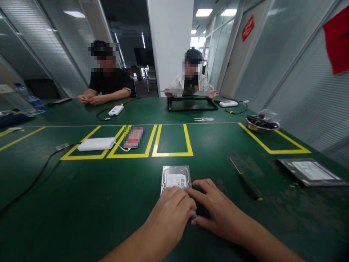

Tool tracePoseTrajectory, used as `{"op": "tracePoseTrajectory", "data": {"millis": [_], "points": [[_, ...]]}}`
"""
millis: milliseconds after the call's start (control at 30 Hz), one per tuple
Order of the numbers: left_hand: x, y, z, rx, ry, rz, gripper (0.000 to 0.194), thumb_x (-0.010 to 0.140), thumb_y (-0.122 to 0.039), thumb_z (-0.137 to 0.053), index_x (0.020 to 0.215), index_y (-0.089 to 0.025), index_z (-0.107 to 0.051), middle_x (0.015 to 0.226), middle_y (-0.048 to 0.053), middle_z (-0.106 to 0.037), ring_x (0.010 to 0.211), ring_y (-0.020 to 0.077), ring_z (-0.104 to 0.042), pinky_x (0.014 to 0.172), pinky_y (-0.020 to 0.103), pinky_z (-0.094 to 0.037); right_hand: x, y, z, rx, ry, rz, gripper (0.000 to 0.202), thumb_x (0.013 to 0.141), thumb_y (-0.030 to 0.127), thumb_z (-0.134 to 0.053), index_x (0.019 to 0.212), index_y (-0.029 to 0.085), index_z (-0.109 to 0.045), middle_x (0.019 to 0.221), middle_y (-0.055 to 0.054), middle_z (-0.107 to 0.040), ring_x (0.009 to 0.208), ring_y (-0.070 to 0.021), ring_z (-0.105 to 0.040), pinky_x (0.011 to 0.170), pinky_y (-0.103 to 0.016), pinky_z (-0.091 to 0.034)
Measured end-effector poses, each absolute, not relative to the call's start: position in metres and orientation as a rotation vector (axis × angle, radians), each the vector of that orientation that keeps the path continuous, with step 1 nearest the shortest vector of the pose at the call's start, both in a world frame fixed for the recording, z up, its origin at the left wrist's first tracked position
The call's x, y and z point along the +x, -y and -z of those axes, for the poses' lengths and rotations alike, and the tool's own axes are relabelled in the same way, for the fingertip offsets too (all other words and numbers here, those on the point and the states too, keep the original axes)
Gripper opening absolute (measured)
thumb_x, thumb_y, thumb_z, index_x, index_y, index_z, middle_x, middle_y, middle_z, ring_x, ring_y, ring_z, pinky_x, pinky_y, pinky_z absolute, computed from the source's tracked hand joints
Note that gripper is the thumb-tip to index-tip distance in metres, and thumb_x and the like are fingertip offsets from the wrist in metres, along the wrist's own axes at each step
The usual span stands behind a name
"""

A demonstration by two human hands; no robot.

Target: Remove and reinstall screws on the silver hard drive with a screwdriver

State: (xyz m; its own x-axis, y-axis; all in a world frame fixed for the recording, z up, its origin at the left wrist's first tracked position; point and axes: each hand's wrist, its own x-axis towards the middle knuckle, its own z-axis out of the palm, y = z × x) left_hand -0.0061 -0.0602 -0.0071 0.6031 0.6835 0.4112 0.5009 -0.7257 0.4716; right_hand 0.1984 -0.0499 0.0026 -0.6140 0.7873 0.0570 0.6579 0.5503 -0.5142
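A silver hard drive with a white label (176, 177) lies on the green table, right in front of me. My left hand (173, 211) covers its near part, with the fingers bent; what they hold, if anything, is hidden. At the drive's right edge is my right hand (214, 207), its thumb and fingers spread apart around that side. A small shiny bit (193, 215) shows between the two hands, too small to name. To the right lies a screwdriver (247, 183) with a dark handle and a yellow end.
The green table (122, 193) bears yellow tape marks. At right are a dark drive-like device (311, 171) and a bowl of black parts (262, 123). A white power bank (96, 144) and cables lie left. Across sit two people; one holds a dark panel (188, 93) over a black frame (192, 104).
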Motion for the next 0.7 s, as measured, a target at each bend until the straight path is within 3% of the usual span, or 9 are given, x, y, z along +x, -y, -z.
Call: {"op": "tracePoseTrajectory", "data": {"millis": [700], "points": [[0.003,0.066,0.011,2.638,-1.078,-0.763,0.007,0.091,-0.019,-0.061,0.084,-0.020,-0.061,0.086,0.000,-0.065,0.087,0.0210,-0.050,0.085,0.041,-0.030,0.198,0.051,0.000,-1.179,2.555,-0.557,0.065,0.082,0.018,-0.071,0.141,0.024,-0.045,0.129,-0.007,-0.047,0.117,-0.0243,-0.039,0.103,-0.042,-0.042]]}}
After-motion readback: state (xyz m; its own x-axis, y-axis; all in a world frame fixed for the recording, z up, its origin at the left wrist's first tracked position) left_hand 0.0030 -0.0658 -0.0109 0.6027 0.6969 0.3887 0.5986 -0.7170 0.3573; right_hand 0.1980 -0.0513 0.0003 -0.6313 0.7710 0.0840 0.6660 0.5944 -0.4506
